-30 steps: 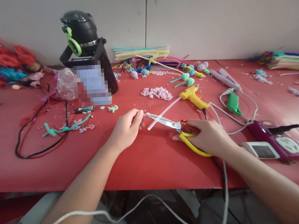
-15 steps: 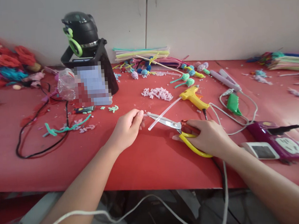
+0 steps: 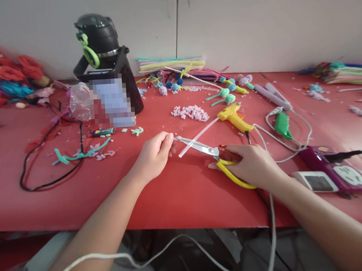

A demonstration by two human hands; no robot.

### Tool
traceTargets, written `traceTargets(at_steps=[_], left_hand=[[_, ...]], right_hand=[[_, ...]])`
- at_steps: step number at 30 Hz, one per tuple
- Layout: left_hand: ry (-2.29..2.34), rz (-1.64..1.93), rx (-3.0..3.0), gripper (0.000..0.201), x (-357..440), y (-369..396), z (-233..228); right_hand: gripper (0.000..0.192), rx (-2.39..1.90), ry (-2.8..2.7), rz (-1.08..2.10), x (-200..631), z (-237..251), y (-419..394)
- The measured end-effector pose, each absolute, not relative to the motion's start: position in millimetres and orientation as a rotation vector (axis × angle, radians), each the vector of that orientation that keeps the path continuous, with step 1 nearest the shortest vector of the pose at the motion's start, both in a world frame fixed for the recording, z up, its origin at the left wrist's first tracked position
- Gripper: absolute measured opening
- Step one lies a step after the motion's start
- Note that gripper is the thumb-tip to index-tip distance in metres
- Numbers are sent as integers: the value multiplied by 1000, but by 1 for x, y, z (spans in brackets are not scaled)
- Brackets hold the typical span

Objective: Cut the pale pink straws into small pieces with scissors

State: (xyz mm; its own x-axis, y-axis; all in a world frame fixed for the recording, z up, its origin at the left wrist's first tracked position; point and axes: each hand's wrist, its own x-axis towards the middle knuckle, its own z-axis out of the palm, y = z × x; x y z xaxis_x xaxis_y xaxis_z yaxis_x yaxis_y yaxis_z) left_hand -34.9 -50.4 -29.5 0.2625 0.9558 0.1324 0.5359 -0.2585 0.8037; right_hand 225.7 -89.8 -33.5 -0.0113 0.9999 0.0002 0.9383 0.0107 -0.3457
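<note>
I keep my right hand [image 3: 254, 163] closed around the yellow-handled scissors [image 3: 214, 156] low over the red table [image 3: 178, 193], blades aimed at the small piece my left hand [image 3: 154, 155] pinches taut at the tips, steadying the cut.

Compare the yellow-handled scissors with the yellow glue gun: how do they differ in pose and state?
The yellow-handled scissors are gripped by the right hand, blades pointing at the left hand; the yellow glue gun lies untouched on the red table. The gun has a clear stick in its back; the scissors' steel blades are nearly closed. Both are partly yellow.
</note>
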Motion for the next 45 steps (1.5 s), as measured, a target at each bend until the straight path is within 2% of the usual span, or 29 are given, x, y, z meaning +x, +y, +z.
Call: traceTargets(at_steps=[45], left_hand=[[1353, 864, 1920, 45, -35, -52, -26]], right_hand=[[63, -1977, -2068, 347, 228, -36, -93]])
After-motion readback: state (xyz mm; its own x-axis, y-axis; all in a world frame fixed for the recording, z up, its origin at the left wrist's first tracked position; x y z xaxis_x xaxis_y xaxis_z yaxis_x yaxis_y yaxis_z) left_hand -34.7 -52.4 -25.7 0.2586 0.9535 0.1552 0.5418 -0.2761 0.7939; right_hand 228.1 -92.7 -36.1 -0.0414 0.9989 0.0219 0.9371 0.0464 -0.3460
